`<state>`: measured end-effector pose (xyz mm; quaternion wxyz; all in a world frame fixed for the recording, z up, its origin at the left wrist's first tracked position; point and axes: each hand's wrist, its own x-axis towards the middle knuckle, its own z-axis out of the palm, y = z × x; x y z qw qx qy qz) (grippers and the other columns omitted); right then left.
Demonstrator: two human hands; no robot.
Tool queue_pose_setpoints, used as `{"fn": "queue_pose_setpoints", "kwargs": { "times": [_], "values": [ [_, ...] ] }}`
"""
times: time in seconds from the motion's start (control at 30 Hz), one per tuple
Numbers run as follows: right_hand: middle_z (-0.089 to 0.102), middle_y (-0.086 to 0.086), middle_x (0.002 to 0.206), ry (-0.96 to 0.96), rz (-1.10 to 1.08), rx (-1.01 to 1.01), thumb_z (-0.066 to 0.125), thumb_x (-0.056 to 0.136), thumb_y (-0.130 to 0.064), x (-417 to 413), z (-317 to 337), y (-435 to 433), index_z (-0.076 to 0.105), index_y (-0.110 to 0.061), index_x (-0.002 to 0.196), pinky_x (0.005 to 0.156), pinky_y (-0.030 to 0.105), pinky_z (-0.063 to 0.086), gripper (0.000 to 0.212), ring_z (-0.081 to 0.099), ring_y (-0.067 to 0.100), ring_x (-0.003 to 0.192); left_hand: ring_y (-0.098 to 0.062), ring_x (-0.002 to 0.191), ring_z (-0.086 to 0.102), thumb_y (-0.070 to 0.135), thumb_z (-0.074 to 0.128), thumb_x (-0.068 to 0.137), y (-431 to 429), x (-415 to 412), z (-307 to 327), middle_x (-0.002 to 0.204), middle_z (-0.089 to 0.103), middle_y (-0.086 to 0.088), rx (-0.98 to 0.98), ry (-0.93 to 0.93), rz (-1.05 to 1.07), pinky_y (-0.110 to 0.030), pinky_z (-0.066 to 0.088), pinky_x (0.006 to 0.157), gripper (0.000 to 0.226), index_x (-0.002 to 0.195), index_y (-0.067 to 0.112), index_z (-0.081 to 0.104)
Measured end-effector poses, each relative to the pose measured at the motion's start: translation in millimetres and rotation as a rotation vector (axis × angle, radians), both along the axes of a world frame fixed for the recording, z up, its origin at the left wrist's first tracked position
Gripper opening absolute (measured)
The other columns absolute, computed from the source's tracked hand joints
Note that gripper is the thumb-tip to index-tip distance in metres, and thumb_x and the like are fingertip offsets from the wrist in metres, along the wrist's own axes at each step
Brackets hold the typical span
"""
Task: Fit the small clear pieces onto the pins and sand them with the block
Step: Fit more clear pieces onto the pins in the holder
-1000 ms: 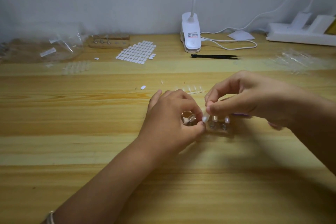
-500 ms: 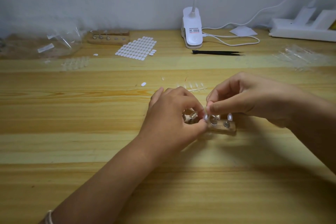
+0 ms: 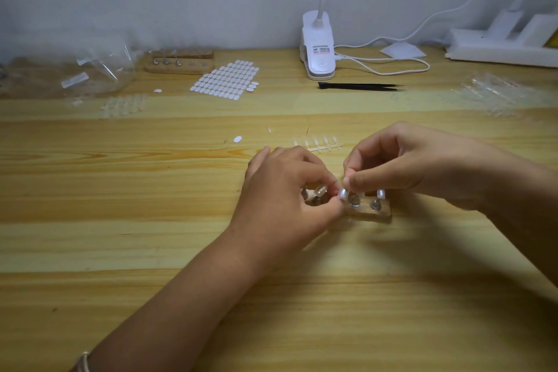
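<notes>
A small wooden pin holder [image 3: 367, 212] lies mid-table with several metal pins standing in it. Clear pieces sit on some pins, one at the right end [image 3: 381, 193]. My left hand [image 3: 287, 199] curls over the holder's left end, thumb and forefinger pinching at a pin with a clear piece [image 3: 342, 193]. My right hand [image 3: 407, 166] comes from the right, its thumb and forefinger pinching at the same spot from above. A short strip of clear pieces [image 3: 320, 143] lies just behind the hands. No sanding block shows.
At the back stand a second wooden holder [image 3: 179, 62], a sheet of white adhesive tabs [image 3: 226, 78], a clear bag [image 3: 90, 69], a white clip lamp [image 3: 317, 48] with cable, black tweezers [image 3: 359, 86] and a power strip [image 3: 501, 45]. More clear strips [image 3: 495, 93] lie at the right.
Both hands stay pinched together over the holder. The view has tipped slightly so everything sits a little lower; the fingers shifted only minutely.
</notes>
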<state>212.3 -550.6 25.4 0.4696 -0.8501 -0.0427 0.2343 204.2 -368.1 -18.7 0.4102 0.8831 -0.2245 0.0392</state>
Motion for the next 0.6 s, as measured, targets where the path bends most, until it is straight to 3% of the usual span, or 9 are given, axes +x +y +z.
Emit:
{"fn": "queue_pose_setpoints", "kwargs": {
  "times": [0.1, 0.2, 0.3, 0.4, 0.53, 0.6],
  "values": [
    [0.073, 0.010, 0.078, -0.112, 0.057, -0.128, 0.075, 0.081, -0.014, -2.6, 4.1, 0.3, 0.076, -0.012, 0.075, 0.069, 0.026, 0.047, 0.006, 0.060, 0.007, 0.067, -0.009, 0.092, 0.057, 0.039, 0.067, 0.069, 0.4, -0.1, -1.5, 0.087, 0.066, 0.012, -0.018, -0.001, 0.001, -0.053, 0.036, 0.103, 0.009, 0.072, 0.033, 0.073],
    [0.070, -0.008, 0.080, -0.545, 0.103, -0.315, 0.076, 0.080, -0.027, -8.0, 14.5, -5.3, 0.076, -0.024, 0.076, 0.062, 0.011, 0.047, 0.004, 0.060, -0.012, 0.069, -0.006, 0.093, 0.056, 0.040, 0.068, 0.071, 1.9, 0.3, -3.9, 0.088, 0.065, 0.012, -0.023, -0.008, -0.008, -0.054, 0.034, 0.104, 0.011, 0.074, 0.030, 0.073],
    [0.070, -0.012, 0.084, -0.814, 0.325, -0.343, 0.071, 0.081, -0.030, -13.0, 21.6, -6.1, 0.078, -0.024, 0.085, 0.070, 0.012, 0.045, 0.009, 0.062, 0.000, 0.077, -0.005, 0.093, 0.056, 0.041, 0.070, 0.072, 1.4, 2.0, -5.1, 0.089, 0.065, 0.011, -0.016, -0.036, -0.017, -0.054, 0.030, 0.107, 0.014, 0.075, 0.028, 0.074],
    [0.071, -0.009, 0.085, -0.820, 0.477, -0.421, 0.078, 0.083, -0.021, -12.7, 13.4, 0.9, 0.079, -0.024, 0.088, 0.074, 0.030, 0.049, 0.006, 0.060, 0.016, 0.085, -0.005, 0.094, 0.056, 0.047, 0.068, 0.072, 1.2, 2.4, -6.6, 0.090, 0.064, 0.012, 0.001, -0.064, -0.015, -0.053, 0.026, 0.110, 0.021, 0.076, 0.027, 0.074],
    [0.071, -0.011, 0.084, -0.792, 0.538, -0.474, 0.078, 0.086, -0.018, -8.3, 9.5, 5.2, 0.078, -0.023, 0.089, 0.073, 0.031, 0.047, 0.007, 0.050, 0.010, 0.084, -0.004, 0.099, 0.056, 0.060, 0.056, 0.068, 3.3, 3.0, -7.3, 0.093, 0.063, 0.013, -0.013, -0.044, -0.032, -0.050, 0.018, 0.115, 0.035, 0.075, 0.030, 0.073],
    [0.069, -0.009, 0.081, -0.813, 0.602, -0.507, 0.075, 0.089, -0.017, -5.3, 10.0, 5.5, 0.077, -0.021, 0.088, 0.071, 0.030, 0.046, 0.005, 0.044, 0.009, 0.081, -0.004, 0.101, 0.056, 0.058, 0.059, 0.069, 3.3, 3.3, -6.8, 0.094, 0.064, 0.012, 0.005, -0.034, -0.038, -0.049, 0.017, 0.115, 0.038, 0.078, 0.026, 0.076]
  ]
}}
